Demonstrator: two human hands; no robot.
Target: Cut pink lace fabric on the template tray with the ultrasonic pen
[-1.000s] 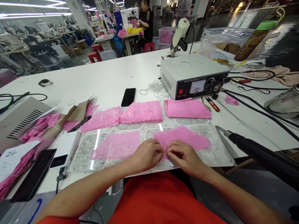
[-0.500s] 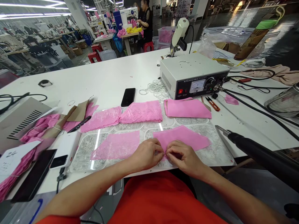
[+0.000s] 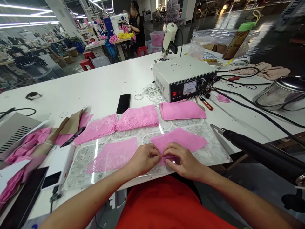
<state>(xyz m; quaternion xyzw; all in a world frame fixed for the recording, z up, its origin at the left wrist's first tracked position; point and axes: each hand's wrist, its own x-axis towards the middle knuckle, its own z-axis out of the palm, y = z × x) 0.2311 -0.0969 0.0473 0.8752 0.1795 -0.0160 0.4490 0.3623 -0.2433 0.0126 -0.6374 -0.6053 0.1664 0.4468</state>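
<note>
A thin pink fabric piece [image 3: 190,140] lies on the clear patterned mat [image 3: 214,152] in front of me. My left hand [image 3: 147,158] is closed at its near left part, thumb and forefinger pinching the fabric. From the right, my right hand [image 3: 183,160] meets it, its curled fingertips and thumb on the same fabric, with a small pink fold between the hands. To the left a lacy sheer pink piece [image 3: 116,154] lies flat. Behind are a stack of pink lace pieces [image 3: 140,117] and a stack of plain pink pieces [image 3: 183,109].
A black-handled pen-like tool [image 3: 238,140] juts in at right, wired to a grey control box [image 3: 183,71]. A phone [image 3: 124,103], white elastic loops [image 3: 151,92], orange thread snips [image 3: 206,103] and a white power bank [image 3: 58,167] lie around. A co-worker [image 3: 137,28] sits farther back.
The view has turned slightly right, so things sit farther left. My right thumb has spread a little from its forefinger; both hands stay at the same fabric edge.
</note>
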